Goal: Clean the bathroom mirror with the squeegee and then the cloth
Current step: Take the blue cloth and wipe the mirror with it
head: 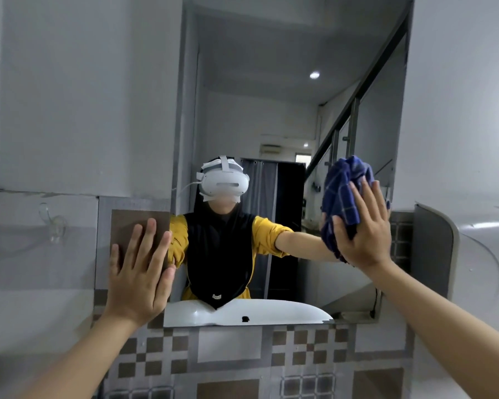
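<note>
The tall rectangular mirror (285, 90) hangs on the wall straight ahead and reflects a person in a yellow top. My right hand (363, 228) presses a crumpled blue checked cloth (343, 191) flat against the glass near the mirror's right edge, at mid height. My left hand (140, 269) rests open with fingers spread on the tiled wall just left of the mirror's lower left edge, holding nothing. No squeegee is in view.
Brown and grey checked tiles (242, 352) cover the wall below the mirror. A clear suction hook (54, 223) sticks to the tiles at the left. A white curved fixture (473, 254) juts out at the right. The reflected white sink (257, 312) shows in the mirror's bottom.
</note>
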